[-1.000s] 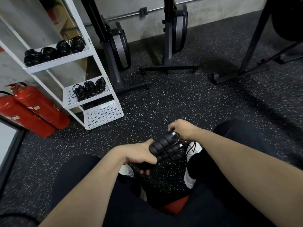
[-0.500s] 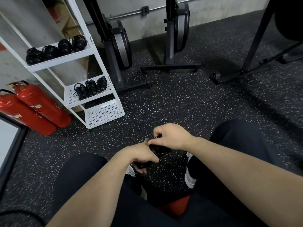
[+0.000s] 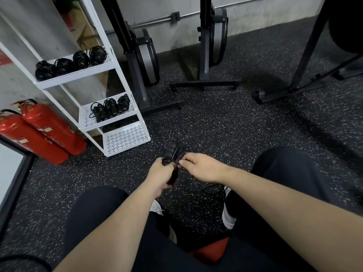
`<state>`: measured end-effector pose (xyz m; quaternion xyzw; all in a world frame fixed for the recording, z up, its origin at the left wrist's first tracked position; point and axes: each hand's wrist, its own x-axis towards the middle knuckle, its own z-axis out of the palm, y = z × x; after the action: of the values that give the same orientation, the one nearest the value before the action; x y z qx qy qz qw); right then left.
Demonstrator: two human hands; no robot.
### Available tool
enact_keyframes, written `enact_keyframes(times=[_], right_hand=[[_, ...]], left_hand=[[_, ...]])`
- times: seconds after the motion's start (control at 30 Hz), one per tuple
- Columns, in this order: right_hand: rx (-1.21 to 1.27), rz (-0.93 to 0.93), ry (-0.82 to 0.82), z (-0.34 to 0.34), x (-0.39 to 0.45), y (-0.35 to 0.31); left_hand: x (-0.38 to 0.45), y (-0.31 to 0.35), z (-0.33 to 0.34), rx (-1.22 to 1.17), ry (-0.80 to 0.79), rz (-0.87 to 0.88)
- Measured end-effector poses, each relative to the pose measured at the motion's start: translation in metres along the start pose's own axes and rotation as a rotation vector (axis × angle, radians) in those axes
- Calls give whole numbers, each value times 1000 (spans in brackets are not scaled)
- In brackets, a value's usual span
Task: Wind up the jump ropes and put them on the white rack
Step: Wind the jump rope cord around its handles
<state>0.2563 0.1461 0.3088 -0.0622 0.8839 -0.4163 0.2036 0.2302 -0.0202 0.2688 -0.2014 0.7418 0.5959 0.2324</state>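
A black jump rope [image 3: 172, 154], its handles bundled upright, is gripped low down by my left hand [image 3: 162, 176]. My right hand [image 3: 200, 167] pinches the thin cord beside the handles, and a loose loop of the cord trails on the floor [image 3: 212, 190] below it. The white rack [image 3: 117, 122] stands to the left. Several wound black ropes [image 3: 70, 62] lie on its upper shelf, and three more wound ropes [image 3: 110, 108] sit on the middle shelf. The perforated bottom shelf [image 3: 125, 138] is bare.
Two red fire extinguishers [image 3: 41, 132] lean left of the rack. Black rowing machines [image 3: 145, 61] stand against the back wall, and a black equipment frame [image 3: 290, 91] is at the right. I sit on a red stool [image 3: 212, 250], knees apart, on speckled rubber flooring.
The bundled handles have turned from lying slanted to standing upright and moved up towards the rack. My right hand came off the top of the bundle and now pinches the cord at its side.
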Motion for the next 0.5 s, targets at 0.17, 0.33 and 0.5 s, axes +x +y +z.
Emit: enact_keyframes(times=[0.17,0.33,0.5], right_hand=[[136,33,-53,-9,-3,9],[340,64,-235,-16,-5,24],[293,54,-191,-17,-6,26]], left_hand=[[-5,13,-1,-180,-99,-60],[-15,24,-15,-375,-237,-127],[-26,30,-30,-469,-330,-81]])
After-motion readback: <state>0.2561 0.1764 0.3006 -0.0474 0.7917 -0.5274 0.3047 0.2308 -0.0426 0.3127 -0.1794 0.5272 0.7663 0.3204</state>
